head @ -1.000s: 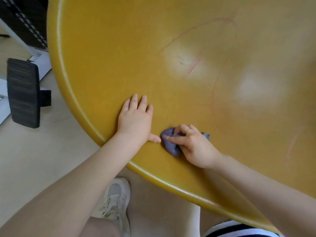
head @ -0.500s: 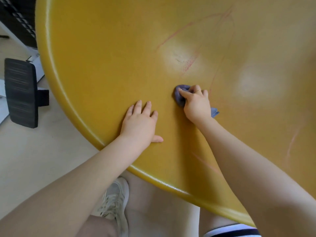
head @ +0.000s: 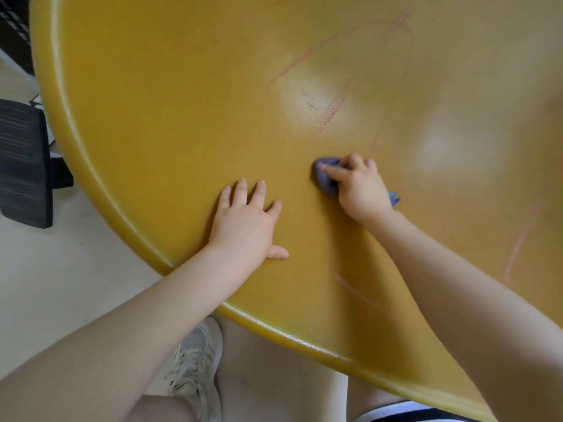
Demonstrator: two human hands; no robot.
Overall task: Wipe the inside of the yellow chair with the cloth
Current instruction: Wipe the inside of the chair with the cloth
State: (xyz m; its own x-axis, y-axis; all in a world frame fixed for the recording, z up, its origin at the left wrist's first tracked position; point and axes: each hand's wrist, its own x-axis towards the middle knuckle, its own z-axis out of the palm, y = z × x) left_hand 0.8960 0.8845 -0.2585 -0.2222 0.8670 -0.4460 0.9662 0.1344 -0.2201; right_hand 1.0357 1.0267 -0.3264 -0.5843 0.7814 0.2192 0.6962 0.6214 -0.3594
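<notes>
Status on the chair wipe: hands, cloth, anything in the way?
Left hand flat on chair, open. Right hand gripping cloth, pressed to the seat. Red marks ahead, unwiped. Nothing in the way.

The left hand (head: 243,226) lies flat, palm down, fingers (head: 240,190) spread and pointing away from the body, thumb stuck out to the right; its bare forearm runs back toward the lower left. The right hand (head: 359,190) is curled, knuckles up, fingers bunched around a cloth (head: 324,178) and pressing down, its bare forearm stretching back toward the lower right.
</notes>
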